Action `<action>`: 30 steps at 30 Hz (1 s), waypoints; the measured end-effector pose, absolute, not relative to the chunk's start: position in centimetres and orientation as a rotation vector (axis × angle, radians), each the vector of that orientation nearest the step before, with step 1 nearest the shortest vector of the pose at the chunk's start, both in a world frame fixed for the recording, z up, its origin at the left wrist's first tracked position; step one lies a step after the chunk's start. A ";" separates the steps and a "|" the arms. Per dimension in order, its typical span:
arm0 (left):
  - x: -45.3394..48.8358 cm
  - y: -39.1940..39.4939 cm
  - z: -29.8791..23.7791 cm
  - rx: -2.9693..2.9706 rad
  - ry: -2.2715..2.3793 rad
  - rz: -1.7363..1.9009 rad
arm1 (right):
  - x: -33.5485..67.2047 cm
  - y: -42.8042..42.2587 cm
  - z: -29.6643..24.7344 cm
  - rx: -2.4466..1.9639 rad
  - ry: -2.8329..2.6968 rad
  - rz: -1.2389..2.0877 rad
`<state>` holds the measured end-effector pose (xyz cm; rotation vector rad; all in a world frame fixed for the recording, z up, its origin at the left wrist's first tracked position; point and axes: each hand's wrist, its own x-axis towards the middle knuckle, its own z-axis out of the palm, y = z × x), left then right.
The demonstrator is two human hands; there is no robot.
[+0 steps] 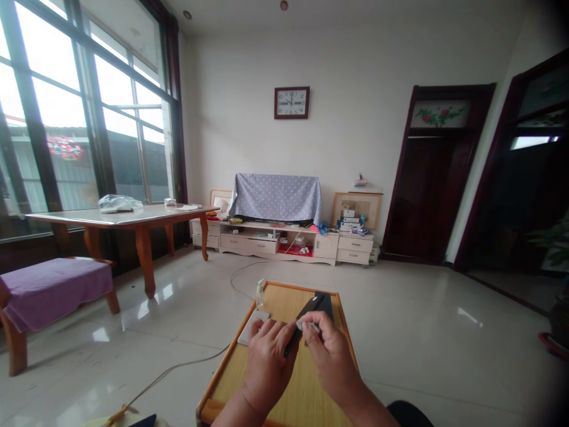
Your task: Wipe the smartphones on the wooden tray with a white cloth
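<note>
My left hand (265, 356) is closed around a thin black flat device (311, 313), held tilted above a small wooden table (284, 299). My right hand (328, 350) pinches a small crumpled white wipe (306, 325) against the edge of the device. A small clear spray bottle (260, 292) stands upright at the table's far left corner. A flat white pad (251, 327) lies on the table just beyond my left hand.
A long wooden dining table (133, 218) with a plastic bag stands by the windows at left. A purple-covered bench (48, 287) sits in front. A TV cabinet with a cloth-covered screen (275, 198) lines the far wall. A white cable (178, 367) runs across the tiled floor.
</note>
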<state>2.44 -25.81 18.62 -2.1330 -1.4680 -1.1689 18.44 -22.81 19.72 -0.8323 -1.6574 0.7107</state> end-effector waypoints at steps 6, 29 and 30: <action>2.4 -26.0 18.7 -2.159 -1.431 -1.182 | 19.7 -21.1 20.0 -0.909 -1.548 0.685; 2.8 -25.9 18.4 -2.196 -1.431 -1.151 | 19.4 -21.8 18.4 -0.907 -1.569 0.611; 2.8 -25.9 18.5 -2.198 -1.428 -1.154 | 19.6 -21.5 18.5 -0.914 -1.540 0.609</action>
